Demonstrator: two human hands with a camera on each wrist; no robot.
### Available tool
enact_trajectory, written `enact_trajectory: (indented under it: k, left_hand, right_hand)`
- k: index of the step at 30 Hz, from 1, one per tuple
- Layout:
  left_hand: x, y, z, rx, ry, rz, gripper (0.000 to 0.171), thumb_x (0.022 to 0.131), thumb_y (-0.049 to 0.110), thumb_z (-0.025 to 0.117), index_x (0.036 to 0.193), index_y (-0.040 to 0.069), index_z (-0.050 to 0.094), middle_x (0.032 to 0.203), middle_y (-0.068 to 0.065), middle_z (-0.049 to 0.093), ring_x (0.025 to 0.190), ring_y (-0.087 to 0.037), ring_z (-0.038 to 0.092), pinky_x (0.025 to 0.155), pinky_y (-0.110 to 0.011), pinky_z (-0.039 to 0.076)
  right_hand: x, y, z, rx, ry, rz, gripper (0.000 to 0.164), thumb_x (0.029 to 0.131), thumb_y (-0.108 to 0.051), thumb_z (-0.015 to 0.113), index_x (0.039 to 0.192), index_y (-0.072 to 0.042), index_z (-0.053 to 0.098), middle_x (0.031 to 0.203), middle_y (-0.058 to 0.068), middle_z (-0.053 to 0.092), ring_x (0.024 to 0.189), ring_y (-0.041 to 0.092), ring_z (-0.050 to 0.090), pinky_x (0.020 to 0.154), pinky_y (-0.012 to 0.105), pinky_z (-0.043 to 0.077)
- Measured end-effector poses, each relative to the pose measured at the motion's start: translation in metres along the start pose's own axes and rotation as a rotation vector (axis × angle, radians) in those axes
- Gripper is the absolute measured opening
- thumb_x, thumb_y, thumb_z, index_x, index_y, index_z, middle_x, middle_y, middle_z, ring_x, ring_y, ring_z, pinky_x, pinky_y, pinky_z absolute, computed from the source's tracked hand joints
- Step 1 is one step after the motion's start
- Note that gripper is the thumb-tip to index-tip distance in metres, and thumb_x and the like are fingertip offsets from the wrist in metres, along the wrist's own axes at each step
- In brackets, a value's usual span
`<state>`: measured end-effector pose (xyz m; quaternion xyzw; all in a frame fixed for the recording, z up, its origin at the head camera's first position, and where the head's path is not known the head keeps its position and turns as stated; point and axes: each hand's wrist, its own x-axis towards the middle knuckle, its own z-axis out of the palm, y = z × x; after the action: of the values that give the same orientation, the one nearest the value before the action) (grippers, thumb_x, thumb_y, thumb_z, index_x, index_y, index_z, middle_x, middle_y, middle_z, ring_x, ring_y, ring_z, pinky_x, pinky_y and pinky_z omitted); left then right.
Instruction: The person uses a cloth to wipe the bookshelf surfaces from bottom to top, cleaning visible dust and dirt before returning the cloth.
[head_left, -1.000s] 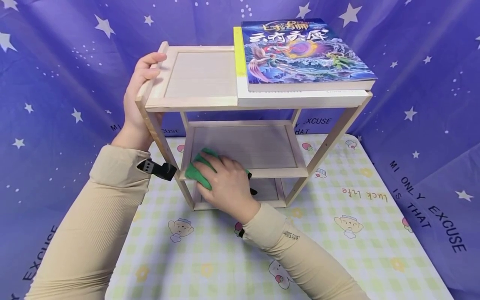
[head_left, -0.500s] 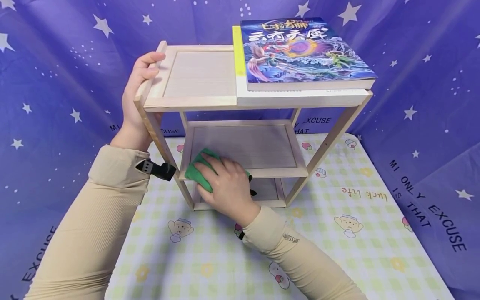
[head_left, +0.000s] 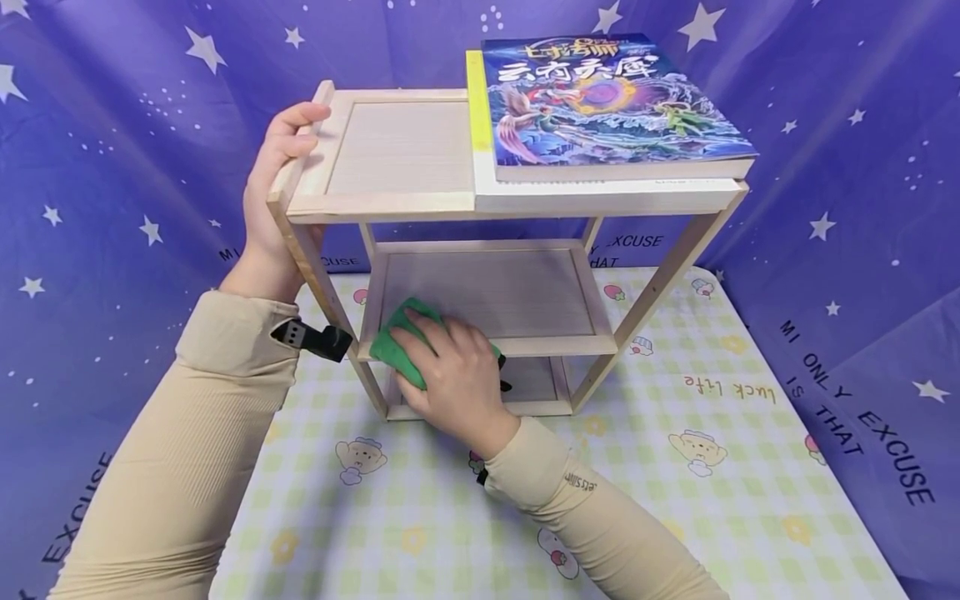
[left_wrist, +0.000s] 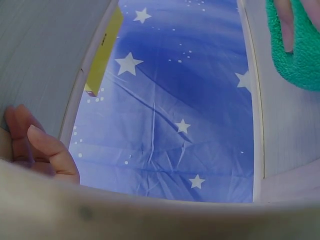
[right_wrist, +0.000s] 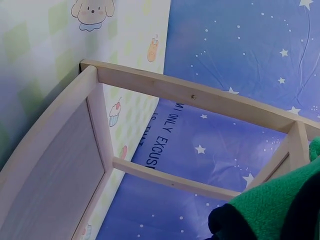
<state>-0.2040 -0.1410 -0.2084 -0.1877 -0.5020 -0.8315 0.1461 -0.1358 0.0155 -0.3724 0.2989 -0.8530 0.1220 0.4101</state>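
Head view: the left hand [head_left: 264,187] is curled over the upper left side of the wooden rack [head_left: 408,150], gripping it; the right hand [head_left: 461,379] holds the green cloth [head_left: 396,350], fingers spread on top, slightly bent, thumb at the near edge. Cloth sits at the front left corner of the middle shelf [head_left: 502,283], folded over its front rim. Two books [head_left: 615,108] lie stacked on the right half of the top. Step in hand, as judged: wiping the middle shelf; a further stroke would call for even pressure along the rim while the left hand steadies the frame. Left wrist view: bent left fingers by the top board; opposite, two right fingers lie along the cloth. Right wrist view: cloth at lower right; right-hand grip cannot be told here. Against the head frame one second ago: almost unchanged; right wrist marginally lower, cloth on the same corner.
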Motion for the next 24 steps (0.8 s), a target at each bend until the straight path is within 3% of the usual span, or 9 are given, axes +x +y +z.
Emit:
enact_trajectory:
  k: [13, 24]
  left_hand:
    - [0.000, 0.000, 0.002, -0.064, -0.003, -0.018, 0.031, 0.092, 0.002, 0.032, 0.093, 0.014, 0.061, 0.122, -0.009, 0.048, 0.110, -0.019, 0.044, 0.096, -0.028, 0.036]
    - [0.000, -0.002, -0.002, -0.016, 0.015, 0.011, 0.030, 0.092, 0.004, 0.034, 0.093, 0.017, 0.061, 0.123, -0.009, 0.047, 0.113, -0.020, 0.043, 0.098, -0.028, 0.034]
  right_hand:
    - [0.002, 0.004, -0.008, 0.087, -0.029, 0.113, 0.031, 0.080, -0.031, 0.068, 0.110, -0.023, 0.073, 0.114, -0.003, 0.073, 0.098, 0.022, 0.070, 0.083, 0.037, 0.054]
    - [-0.004, 0.012, -0.014, 0.107, -0.021, 0.168, 0.030, 0.081, -0.027, 0.067, 0.110, -0.021, 0.073, 0.114, -0.001, 0.073, 0.101, 0.023, 0.069, 0.086, 0.039, 0.052]
